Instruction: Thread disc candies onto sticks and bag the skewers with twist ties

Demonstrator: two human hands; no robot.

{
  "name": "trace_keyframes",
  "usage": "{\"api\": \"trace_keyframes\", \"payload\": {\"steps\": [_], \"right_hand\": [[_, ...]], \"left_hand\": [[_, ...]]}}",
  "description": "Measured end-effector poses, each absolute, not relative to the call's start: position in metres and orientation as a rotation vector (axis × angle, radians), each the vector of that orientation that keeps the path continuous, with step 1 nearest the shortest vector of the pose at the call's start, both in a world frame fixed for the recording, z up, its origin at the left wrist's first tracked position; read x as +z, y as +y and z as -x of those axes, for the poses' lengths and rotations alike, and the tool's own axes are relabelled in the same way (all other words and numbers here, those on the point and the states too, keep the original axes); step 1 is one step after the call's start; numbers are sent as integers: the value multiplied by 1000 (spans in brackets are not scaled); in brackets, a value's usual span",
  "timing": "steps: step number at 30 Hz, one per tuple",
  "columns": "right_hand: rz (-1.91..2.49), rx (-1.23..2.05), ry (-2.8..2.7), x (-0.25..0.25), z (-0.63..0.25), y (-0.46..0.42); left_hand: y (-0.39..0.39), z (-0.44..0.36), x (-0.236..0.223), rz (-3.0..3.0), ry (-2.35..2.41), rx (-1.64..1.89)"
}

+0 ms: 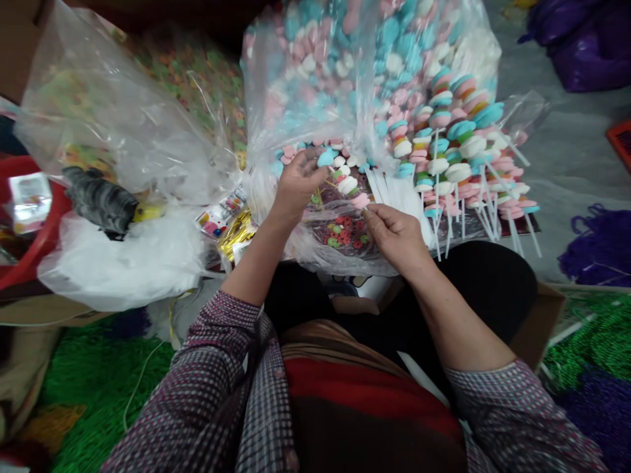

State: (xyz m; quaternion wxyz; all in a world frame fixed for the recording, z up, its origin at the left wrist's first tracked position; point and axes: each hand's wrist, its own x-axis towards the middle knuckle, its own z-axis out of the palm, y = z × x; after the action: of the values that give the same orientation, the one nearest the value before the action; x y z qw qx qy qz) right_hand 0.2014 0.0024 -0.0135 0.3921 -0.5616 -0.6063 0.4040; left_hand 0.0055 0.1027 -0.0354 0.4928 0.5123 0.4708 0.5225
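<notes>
My right hand [397,233] pinches the lower end of a candy skewer, below a pink piece [361,201]. White and green candy pieces [348,185] sit further up the same skewer. My left hand [302,180] is at the skewer's upper end, its thumb and fingers closed about a blue candy piece [326,157]. Whether that piece is on the stick I cannot tell. Beneath the hands, red and green ring candies [345,231] lie on clear plastic. Loose white and pink pieces [340,161] lie just behind, at the mouth of a big bag [300,85].
Finished-looking candy skewers [458,154] are heaped at right, beside white sticks [389,187]. At left are a clear bag of orange and green candies [192,85], a dark striped bundle [98,200], white plastic [128,263], gold wrappers [239,233] and a red basin [37,249].
</notes>
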Motion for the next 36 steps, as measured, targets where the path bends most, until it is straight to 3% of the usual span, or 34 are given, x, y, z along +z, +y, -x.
{"api": "trace_keyframes", "payload": {"steps": [12, 19, 36], "right_hand": [[1509, 935, -1587, -15, -204, 2], [1495, 1050, -1560, -11, -196, -2], [1499, 1281, -1360, -11, -186, -1]], "left_hand": [[92, -15, -39, -1499, 1339, 1297], [84, -16, -36, -1825, 1426, 1236], [82, -18, -34, -1946, 1394, 1146]]}}
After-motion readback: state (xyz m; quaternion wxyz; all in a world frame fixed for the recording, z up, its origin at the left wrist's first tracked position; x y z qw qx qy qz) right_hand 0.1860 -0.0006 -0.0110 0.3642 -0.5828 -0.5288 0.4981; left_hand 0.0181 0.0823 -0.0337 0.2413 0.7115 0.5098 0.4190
